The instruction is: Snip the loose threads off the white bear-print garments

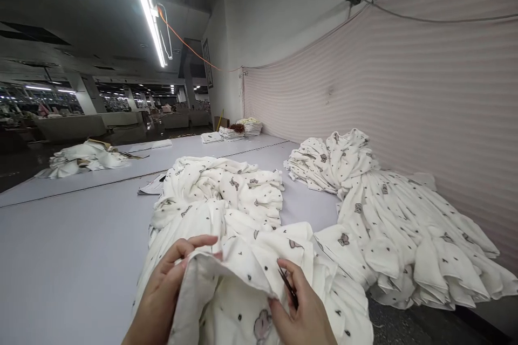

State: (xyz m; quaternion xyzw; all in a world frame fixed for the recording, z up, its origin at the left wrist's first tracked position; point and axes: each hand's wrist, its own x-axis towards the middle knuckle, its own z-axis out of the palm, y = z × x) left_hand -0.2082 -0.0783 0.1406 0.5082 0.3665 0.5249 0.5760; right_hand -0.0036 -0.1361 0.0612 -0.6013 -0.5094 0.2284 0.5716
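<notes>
My left hand (164,285) is closed on the folded edge of a white printed cloth (238,264), with the thumb and fingers pinching its hem. Lower right, my right hand (301,302) grips small dark thread snips (288,284), their thin points sticking up past the index finger. The right thumb also presses on the cloth's edge. Between the two hands the edge is lifted, and the cloth's underside shows. In front of them lies a heaped pile of the same white fabric (218,183), printed with small grey animal figures and dark specks.
To the right, a second heap of printed fabric (388,226) hangs over the table's edge. The pale table (73,259) carries a white cloth pile (87,157) at far left and folded stacks (251,126) at the back. A pink striped curtain (384,86) lines the right wall.
</notes>
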